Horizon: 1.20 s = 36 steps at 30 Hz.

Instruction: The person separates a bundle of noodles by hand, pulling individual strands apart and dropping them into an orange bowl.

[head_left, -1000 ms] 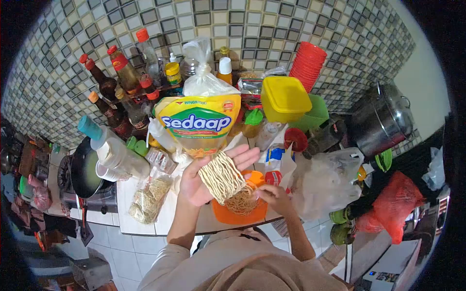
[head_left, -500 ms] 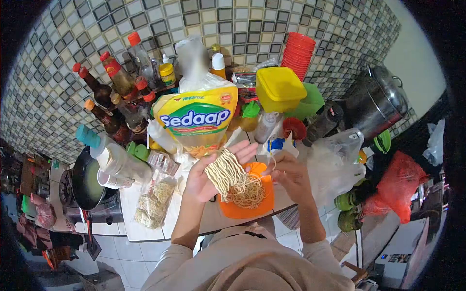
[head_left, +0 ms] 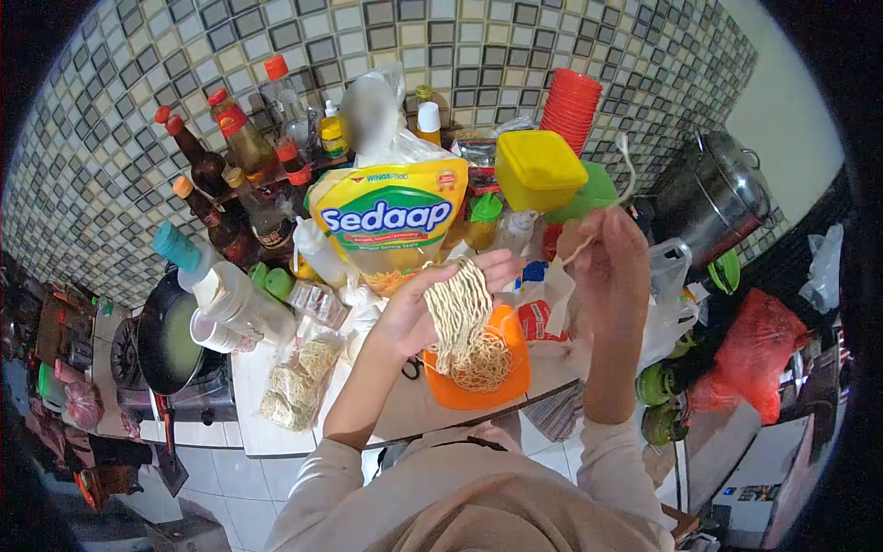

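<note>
On my left hand (head_left: 414, 308), palm turned up and fingers stretched out, lies a block of wavy dried noodles (head_left: 457, 299). Its lower end hangs over an orange plate (head_left: 451, 398), where a heap of loose, thinner-looking noodles (head_left: 485, 362) rests. My right hand (head_left: 612, 262) is raised to the right of the plate, blurred by motion. A thin pale strand (head_left: 628, 175) is pinched in its fingers, one end sticking up above the hand; I cannot make out whether it is string or plastic. Behind the left hand stands a yellow Sedaap bag (head_left: 391, 216).
A clear bag of noodle blocks (head_left: 299, 386) lies on the left of the table. Farther left a pan (head_left: 175, 336) sits on the stove. Sauce bottles (head_left: 198, 156), a yellow tub (head_left: 543, 170), stacked red cups (head_left: 570, 110) and a large pot (head_left: 713, 198) line the back.
My right hand has swung up and right, away from the plate, with the pale strand. My left hand and the noodle block have shifted slightly right and up in view.
</note>
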### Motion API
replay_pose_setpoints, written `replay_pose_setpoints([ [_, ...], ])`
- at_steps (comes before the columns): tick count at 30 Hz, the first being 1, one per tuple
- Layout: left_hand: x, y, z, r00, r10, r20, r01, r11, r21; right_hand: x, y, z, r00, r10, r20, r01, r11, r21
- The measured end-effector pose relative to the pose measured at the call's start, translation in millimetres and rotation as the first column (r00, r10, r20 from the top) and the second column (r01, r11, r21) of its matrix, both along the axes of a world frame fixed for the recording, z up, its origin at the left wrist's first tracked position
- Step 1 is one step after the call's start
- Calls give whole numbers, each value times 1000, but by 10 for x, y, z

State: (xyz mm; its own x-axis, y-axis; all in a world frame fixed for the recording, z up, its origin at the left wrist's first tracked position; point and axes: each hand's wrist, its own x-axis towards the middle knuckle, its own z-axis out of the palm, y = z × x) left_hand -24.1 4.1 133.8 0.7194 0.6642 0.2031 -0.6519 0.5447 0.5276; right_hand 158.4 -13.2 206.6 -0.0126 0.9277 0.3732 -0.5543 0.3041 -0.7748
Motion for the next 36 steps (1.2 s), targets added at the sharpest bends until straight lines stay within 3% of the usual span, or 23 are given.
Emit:
replay_pose_setpoints([
  [3,24,12,17,1000,-15,-21,15,1000,19,-21,11,149,995,90,48,-90,996,0],
  [5,22,2,48,999,-23,-29,24,999,31,-25,5,171,947,124,296,-135,991,17],
  [6,22,-14,66,998,-39,-43,41,998,47,-36,16,167,948,124,294,-134,991,12],
  [8,40,-61,107,997,-59,-44,62,995,76,-73,87,180,857,88,508,-137,989,60],
  [18,112,-282,109,968,-171,-186,194,974,116,-213,502,-145,729,104,676,-178,983,41],
  [21,81,-308,177,977,-142,-161,165,977,138,-171,646,-529,651,30,759,-167,980,106],
  [23,56,-310,238,981,-123,-148,146,976,158,-124,578,-707,477,-172,862,-40,975,217],
  [24,42,-305,261,987,-99,-130,121,976,178,-66,530,-722,470,-51,881,-28,997,73],
  [25,30,-291,281,987,-98,-129,120,977,175,20,492,-813,469,-48,882,-29,997,70],
  [27,6,-274,287,992,-55,-114,77,978,196,171,411,-1180,677,196,709,-117,980,-160],
  [28,10,-262,274,991,-52,-122,72,983,168,196,373,-1408,678,198,708,-115,980,-164],
  [29,11,-242,270,991,-56,-123,76,983,164,222,330,-1665,436,-3,900,17,1000,-5],
  [30,16,-216,271,992,-51,-116,70,984,162,242,262,-1852,131,-198,972,94,978,186],
  [31,25,-188,274,993,-46,-109,63,985,160,243,167,-1966,129,-198,972,100,978,185],
  [33,38,-158,334,996,-34,-81,47,987,155,186,-3,-2121,8,-276,961,-94,957,276],
  [34,40,-155,386,995,3,-102,16,981,191,125,-48,-2145,6,-276,961,-92,957,275],
  [36,51,-120,412,994,44,-104,-20,975,222,-5,-115,-2178,-262,-471,842,-16,875,484],
])
